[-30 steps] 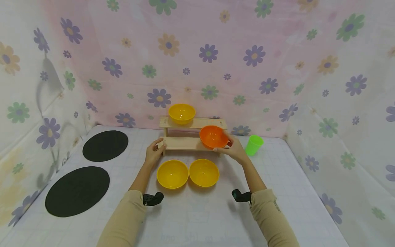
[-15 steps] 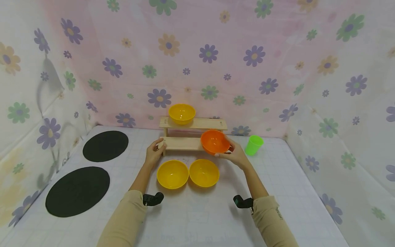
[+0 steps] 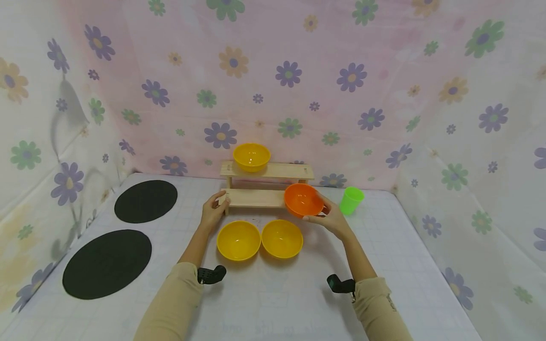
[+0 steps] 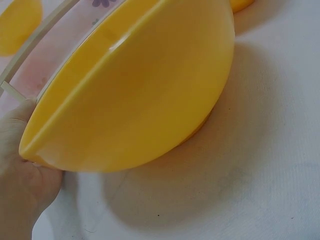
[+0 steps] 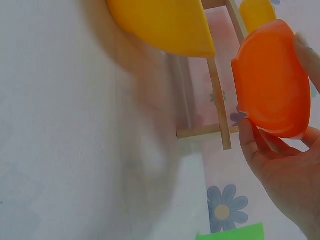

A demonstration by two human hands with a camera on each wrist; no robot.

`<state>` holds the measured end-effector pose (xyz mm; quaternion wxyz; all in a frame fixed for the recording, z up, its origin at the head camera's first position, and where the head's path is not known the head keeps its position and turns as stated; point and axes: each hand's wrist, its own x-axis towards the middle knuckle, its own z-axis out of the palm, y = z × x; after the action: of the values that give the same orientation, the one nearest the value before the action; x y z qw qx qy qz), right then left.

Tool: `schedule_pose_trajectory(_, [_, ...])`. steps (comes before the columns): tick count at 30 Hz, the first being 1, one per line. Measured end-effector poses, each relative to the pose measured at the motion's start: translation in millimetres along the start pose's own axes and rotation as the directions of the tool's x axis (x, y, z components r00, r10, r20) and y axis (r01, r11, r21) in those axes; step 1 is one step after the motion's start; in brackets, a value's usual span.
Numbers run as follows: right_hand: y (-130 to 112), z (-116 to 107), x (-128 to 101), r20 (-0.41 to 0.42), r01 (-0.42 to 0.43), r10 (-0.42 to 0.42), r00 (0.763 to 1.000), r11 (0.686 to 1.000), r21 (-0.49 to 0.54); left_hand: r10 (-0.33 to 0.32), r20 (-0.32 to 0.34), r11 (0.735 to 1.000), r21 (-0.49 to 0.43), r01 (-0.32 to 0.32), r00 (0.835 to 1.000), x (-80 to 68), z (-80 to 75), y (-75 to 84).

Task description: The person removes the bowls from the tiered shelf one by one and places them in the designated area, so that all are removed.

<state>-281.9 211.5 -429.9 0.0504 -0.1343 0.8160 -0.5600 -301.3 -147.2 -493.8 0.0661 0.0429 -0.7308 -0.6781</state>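
the wooden rack [image 3: 265, 185] is steadied by the left hand [image 3: 213, 211], whose fingers curl round its near left end, likely so it won't shift. just right of that end, the right hand [image 3: 329, 215] cups the orange bowl [image 3: 304, 200] from below, tilted, off the lower shelf. two yellow bowls [image 3: 259, 239] sit between the hands. the right fingertips are hidden behind the bowl; the wrist views are cropped.

Two yellow plastic bowls [image 3: 259, 239] block the way just before the two-tier wooden rack [image 3: 256, 198]. A small green plastic cup [image 3: 351, 200] stands right of it; open tabletop lies nearer the person.
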Motion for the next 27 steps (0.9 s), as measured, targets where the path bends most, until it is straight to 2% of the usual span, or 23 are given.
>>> schedule_pose_trajectory(1, [-4, 0, -2, 0.005, 0.000, 0.000, 1.000, 1.000, -0.001, -0.002, 0.005, 1.000, -0.002, 0.002, 1.000, -2.4, -0.1, 4.5])
schedule_pose_trajectory(6, [-8, -3, -6, 0.014, -0.012, 0.012, 1.000, 1.000, 0.003, 0.005, 0.006, 1.000, -0.001, -0.005, 1.000, -2.4, 0.1, 5.2])
schedule_pose_trajectory(10, [8, -6, -5, -0.006, -0.003, 0.003, 1.000, 1.000, -0.011, 0.008, -0.003, 1.000, 0.010, -0.008, 1.000, -0.3, 0.4, 1.1])
schedule_pose_trajectory(27, [20, -16, -18, -0.035, -0.026, 0.026, 0.999, 1.000, 0.002, 0.001, 0.005, 1.000, 0.010, -0.001, 1.000, 0.8, -0.1, -1.2])
